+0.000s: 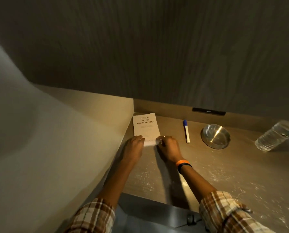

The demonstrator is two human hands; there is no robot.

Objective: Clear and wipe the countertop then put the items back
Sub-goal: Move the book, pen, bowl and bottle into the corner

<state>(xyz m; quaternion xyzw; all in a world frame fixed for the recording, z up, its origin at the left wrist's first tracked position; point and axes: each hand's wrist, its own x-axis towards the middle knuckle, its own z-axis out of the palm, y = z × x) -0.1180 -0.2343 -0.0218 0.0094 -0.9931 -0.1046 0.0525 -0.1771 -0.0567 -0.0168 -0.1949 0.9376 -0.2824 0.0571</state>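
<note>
Head view shows a white book (146, 127) lying flat on the surface (216, 169), tucked into the back left corner against the side wall. Both hands are on its near edge: the left hand (135, 143) curls over the near left corner, the right hand (167, 145) presses fingers on the near right corner; whether they lift it or merely rest there I cannot tell. Just right of the right hand lies a blue-capped marker (186, 131), then a steel ashtray (215, 135), and farthest right a water bottle (274, 136) on its side. White specks dot the surface nearer the person. Judging by that, clearing is barely started, with wiping and returning left.
</note>
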